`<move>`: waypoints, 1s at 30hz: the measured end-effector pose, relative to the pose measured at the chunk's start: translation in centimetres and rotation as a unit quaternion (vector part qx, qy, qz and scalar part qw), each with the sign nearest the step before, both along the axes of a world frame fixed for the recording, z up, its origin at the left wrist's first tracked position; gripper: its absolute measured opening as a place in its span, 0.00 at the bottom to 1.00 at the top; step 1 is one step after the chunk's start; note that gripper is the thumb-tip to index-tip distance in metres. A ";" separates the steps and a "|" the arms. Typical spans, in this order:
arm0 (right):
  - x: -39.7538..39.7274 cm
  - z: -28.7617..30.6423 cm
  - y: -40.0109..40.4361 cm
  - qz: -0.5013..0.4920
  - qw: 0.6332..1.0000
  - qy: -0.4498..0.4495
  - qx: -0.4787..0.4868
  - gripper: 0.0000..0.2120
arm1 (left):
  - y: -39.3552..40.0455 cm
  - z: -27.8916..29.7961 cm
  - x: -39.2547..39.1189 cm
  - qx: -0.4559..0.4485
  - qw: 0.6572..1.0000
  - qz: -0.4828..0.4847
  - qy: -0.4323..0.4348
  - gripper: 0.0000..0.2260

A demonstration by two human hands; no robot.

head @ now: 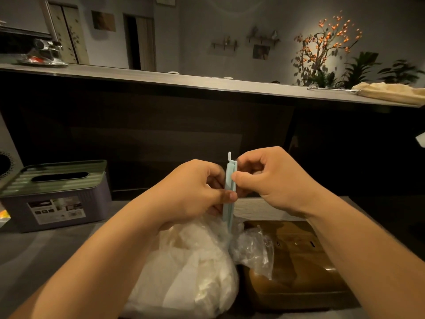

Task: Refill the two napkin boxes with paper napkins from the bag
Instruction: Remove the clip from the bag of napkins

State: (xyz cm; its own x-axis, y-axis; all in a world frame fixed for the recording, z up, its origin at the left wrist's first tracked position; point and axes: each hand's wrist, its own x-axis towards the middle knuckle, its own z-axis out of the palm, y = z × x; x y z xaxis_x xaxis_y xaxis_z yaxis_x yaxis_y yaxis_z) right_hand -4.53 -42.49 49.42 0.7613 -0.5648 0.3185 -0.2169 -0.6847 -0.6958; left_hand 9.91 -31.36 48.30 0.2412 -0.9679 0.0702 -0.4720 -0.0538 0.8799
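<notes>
Nearest the lens: clear plastic bag [184,268] of white paper napkins, resting on the grey counter [46,254], its bunched neck rising toward both hands. Neck is closed by a pale blue sealing clip [230,192], held upright.

Left hand [195,189]: fingers curled, thumb and fingertips pinching the clip's middle from the left side. Right hand [271,180]: fingers curled, thumb pressed against the clip's upper part from the right. Hands are close together, both clamped on the clip. Whether the clip's latch at the top is released cannot be told.

Wooden napkin box [299,268]: brown, just right of the bag, touching it; loose bag plastic lies over its left part.

Purple napkin box [57,203]: well left of the bag, against the dark back panel, green ribbed lid with a dark slot, printed label on its front.

Raised shelf [207,82] behind; a tree with orange lights [326,42] at upper right.
</notes>
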 end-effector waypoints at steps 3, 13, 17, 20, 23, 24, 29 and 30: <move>0.4 -0.8 0.3 -0.023 0.999 -0.038 0.019 0.07 | 0.0 -0.1 0.1 0.008 1.000 0.002 0.002 0.02; 1.2 -2.5 0.8 -0.079 0.987 -0.109 0.093 0.09 | -0.1 -0.3 0.2 0.004 0.999 0.006 -0.047 0.02; 1.1 -3.1 0.7 -0.101 0.985 -0.108 0.091 0.12 | -0.2 -0.7 0.1 0.013 0.999 0.013 -0.034 0.01; 1.2 -3.1 0.6 -0.109 0.986 -0.092 0.082 0.15 | -0.3 -0.9 0.1 0.016 1.000 0.011 -0.020 0.02; 1.2 -2.8 0.4 -0.113 0.986 -0.093 0.074 0.16 | -0.5 -0.9 0.1 0.017 1.000 0.012 0.000 0.03; 1.3 -2.8 0.4 -0.113 0.986 -0.097 0.076 0.16 | -0.6 -0.8 0.1 0.015 1.000 0.014 0.001 0.04; 1.7 -2.2 0.0 -0.103 0.980 -0.121 0.123 0.16 | -0.5 -0.6 0.6 0.039 0.999 0.000 -0.035 0.06; 1.5 -1.7 -0.3 -0.105 0.976 -0.140 0.131 0.16 | -0.4 -0.5 0.8 0.050 0.997 -0.007 -0.053 0.08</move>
